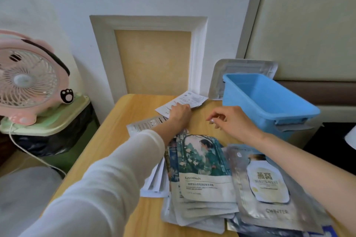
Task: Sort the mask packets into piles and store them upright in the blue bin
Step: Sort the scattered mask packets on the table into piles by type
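Status: sorting is partly done, storing not started. The blue bin sits at the far right corner of the worktop. What shows of its inside is bare, with no packets standing in it; the inner face of the near wall is hidden by the rim, so I can't vouch for that strip. The grey lid leans on the wall behind it, so the bin looks ready to load. Groups on the worktop: the green-print pile at near centre, several deep, fanned rather than squared. The silver pile is just right of it, edges overlapping, partly under the right forearm. A white stack is tucked under the green pile's left edge, half hidden by the left sleeve. One grey packet lies alone beside the left wrist. A few white packets lie at the far edge. The left hand reaches across and lies on those far white packets; its fingers are hidden behind the back of the hand, so I can't tell whether it grips or only presses. The right hand hovers over bare worktop between the left hand and the bin, fingers loosely curled, thumb near forefinger, nothing in it. My read: under halfway. Left to do: merge the two white groups if they match, place the grey loner, square each pile, then stand every pile on edge in the bin.
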`<action>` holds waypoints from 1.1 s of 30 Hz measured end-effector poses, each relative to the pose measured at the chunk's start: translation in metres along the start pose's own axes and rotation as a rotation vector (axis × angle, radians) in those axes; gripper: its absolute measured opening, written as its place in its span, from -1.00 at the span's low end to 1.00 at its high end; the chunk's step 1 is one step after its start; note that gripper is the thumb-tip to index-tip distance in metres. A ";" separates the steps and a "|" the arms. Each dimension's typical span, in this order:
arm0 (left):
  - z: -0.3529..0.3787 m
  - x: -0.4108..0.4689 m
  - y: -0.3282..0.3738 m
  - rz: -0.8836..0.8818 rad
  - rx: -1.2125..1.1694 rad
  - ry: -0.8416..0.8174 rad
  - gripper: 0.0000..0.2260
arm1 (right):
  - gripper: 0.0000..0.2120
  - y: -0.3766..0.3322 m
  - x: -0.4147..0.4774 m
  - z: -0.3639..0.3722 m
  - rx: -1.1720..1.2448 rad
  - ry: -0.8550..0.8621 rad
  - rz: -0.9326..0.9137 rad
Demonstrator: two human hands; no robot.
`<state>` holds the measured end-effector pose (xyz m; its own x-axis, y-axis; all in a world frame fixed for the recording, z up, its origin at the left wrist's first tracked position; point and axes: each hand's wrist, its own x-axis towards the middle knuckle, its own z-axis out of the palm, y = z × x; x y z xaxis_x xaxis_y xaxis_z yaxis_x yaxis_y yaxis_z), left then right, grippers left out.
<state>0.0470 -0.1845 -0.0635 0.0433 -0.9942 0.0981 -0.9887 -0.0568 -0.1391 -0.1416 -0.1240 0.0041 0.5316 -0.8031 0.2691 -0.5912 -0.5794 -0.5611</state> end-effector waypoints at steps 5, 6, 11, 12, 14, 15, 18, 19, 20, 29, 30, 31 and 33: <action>-0.057 -0.015 -0.018 0.087 0.199 0.152 -0.79 | -0.79 -0.003 -0.004 -0.001 -0.096 0.014 -0.032; -0.075 -0.019 -0.023 0.099 0.210 0.219 -0.81 | -0.68 -0.005 -0.003 -0.004 -0.135 0.046 -0.047; -0.164 -0.065 -0.038 0.525 0.076 0.746 -0.77 | -0.25 -0.042 0.013 -0.026 -0.234 0.235 -0.134; -0.175 -0.076 -0.039 0.627 0.075 0.796 -0.80 | -0.36 -0.052 0.015 -0.033 -0.162 0.224 -0.090; -0.190 -0.099 -0.040 0.630 -0.013 0.922 -0.88 | -0.69 -0.071 0.013 -0.044 0.090 0.166 -0.009; -0.188 -0.106 -0.042 0.520 -0.145 0.986 -0.82 | -0.81 -0.075 0.008 -0.048 0.255 0.157 0.018; -0.177 -0.136 -0.045 -0.069 -0.982 0.796 -0.24 | -0.85 -0.079 -0.014 -0.047 0.726 0.172 0.132; -0.173 -0.147 -0.043 -0.213 -1.285 0.573 -0.19 | -0.85 -0.079 -0.020 -0.044 0.830 0.175 0.167; -0.169 -0.158 -0.039 -0.262 -1.510 0.331 -0.24 | -0.84 -0.080 -0.026 -0.041 0.899 0.169 0.202; -0.155 -0.177 -0.026 -0.352 -1.629 0.328 -0.88 | -0.49 -0.082 -0.055 -0.034 0.956 -0.167 0.195; -0.155 -0.176 -0.027 -0.367 -1.643 0.316 -0.88 | -0.44 -0.081 -0.057 -0.034 0.906 -0.181 0.184; -0.153 -0.174 -0.029 -0.369 -1.639 0.293 -0.87 | -0.40 -0.081 -0.057 -0.033 0.859 -0.166 0.173; -0.150 -0.171 -0.031 -0.359 -1.665 0.285 -0.84 | -0.33 -0.083 -0.057 -0.030 0.762 -0.136 0.115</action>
<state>0.0482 0.0007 0.0717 0.4345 -0.8974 0.0763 -0.0191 0.0756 0.9970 -0.1409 -0.0339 0.0591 0.5912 -0.7996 0.1059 -0.0940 -0.1987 -0.9755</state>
